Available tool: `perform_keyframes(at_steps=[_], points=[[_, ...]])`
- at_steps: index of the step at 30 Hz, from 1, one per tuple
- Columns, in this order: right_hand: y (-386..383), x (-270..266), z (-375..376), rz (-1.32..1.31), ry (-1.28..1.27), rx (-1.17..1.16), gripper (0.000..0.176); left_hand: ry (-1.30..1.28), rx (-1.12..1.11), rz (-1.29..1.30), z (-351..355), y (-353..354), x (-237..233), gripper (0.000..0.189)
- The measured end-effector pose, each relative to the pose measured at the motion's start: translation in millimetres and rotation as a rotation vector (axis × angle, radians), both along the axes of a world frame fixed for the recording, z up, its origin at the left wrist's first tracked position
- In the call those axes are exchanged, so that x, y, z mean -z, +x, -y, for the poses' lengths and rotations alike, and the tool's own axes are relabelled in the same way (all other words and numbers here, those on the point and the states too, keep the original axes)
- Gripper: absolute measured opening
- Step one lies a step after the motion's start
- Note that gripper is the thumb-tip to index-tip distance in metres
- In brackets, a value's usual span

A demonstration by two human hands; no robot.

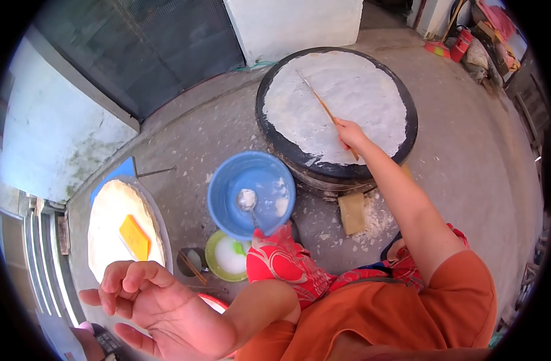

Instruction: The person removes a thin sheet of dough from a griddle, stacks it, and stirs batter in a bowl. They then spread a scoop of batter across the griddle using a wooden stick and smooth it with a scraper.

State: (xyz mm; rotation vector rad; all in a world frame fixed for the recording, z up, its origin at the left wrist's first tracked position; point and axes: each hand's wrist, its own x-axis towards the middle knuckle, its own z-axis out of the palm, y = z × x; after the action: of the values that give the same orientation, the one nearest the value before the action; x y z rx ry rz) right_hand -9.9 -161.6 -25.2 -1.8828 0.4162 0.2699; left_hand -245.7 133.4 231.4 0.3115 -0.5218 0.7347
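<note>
A wide round black griddle (412, 123) carries a thin pale sheet of batter (359, 90) spread almost to its rim. Over that sheet, my right hand (349, 133) is closed around a thin wooden stick (321, 102), whose far end lies over the batter's upper left part. My left hand (173, 313) is raised close to the camera at the lower left, palm showing, fingers loosely curled and apart, holding nothing. Beyond it, a stack of flat pancakes (110, 210) rests on a round board, with an orange-yellow scraper (136, 237) on top.
A blue basin (218, 207) with a ladle (247, 200) and some white batter stands beside the griddle. Below it sits a green bowl (210, 259) of white liquid. Chopsticks (192, 268) lie across a small dark container. A tan folded piece (352, 213) and scattered flakes lie by the griddle.
</note>
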Motion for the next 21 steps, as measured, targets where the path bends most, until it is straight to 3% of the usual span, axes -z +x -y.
perform_keyframes(at_steps=[2,3,5,6,9,12,14,16,19,21], points=[[8.4,-13.6,-12.0,-0.090,-0.395,-0.163,0.031,0.000,-0.005,0.002,0.0,1.0,0.2,0.044],[12.5,-2.3,-16.3,-0.094,-0.395,-0.165,0.031,0.002,-0.007,0.005,0.3,1.8,0.0,0.044],[18.9,19.7,-28.9,0.292,-0.893,-0.216,0.030,0.000,-0.005,0.002,2.0,3.4,-1.0,0.044],[19.7,21.8,-33.8,0.288,-0.891,-0.218,0.030,-0.001,-0.002,0.002,3.0,3.7,-1.2,0.045],[8.0,5.5,-51.7,0.200,-0.793,-0.176,0.028,0.005,0.012,-0.006,3.8,4.8,-2.0,0.045],[-13.8,4.7,-44.1,0.259,-0.877,-0.306,0.028,0.006,0.024,-0.010,2.2,4.8,-2.2,0.045],[-45.6,-24.8,-31.6,-0.009,-0.156,-0.164,0.044,0.003,0.027,-0.006,0.6,4.6,-0.9,0.044],[-57.2,-0.4,7.7,-0.076,0.340,0.034,0.045,-0.002,0.028,-0.002,0.3,3.7,-0.9,0.044],[-81.9,4.0,43.9,-0.038,0.415,0.255,0.040,-0.002,0.050,-0.002,1.7,2.4,0.0,0.043],[-94.8,6.3,60.5,0.113,0.043,0.381,0.043,0.020,0.039,0.010,-1.6,0.7,2.1,0.042]])
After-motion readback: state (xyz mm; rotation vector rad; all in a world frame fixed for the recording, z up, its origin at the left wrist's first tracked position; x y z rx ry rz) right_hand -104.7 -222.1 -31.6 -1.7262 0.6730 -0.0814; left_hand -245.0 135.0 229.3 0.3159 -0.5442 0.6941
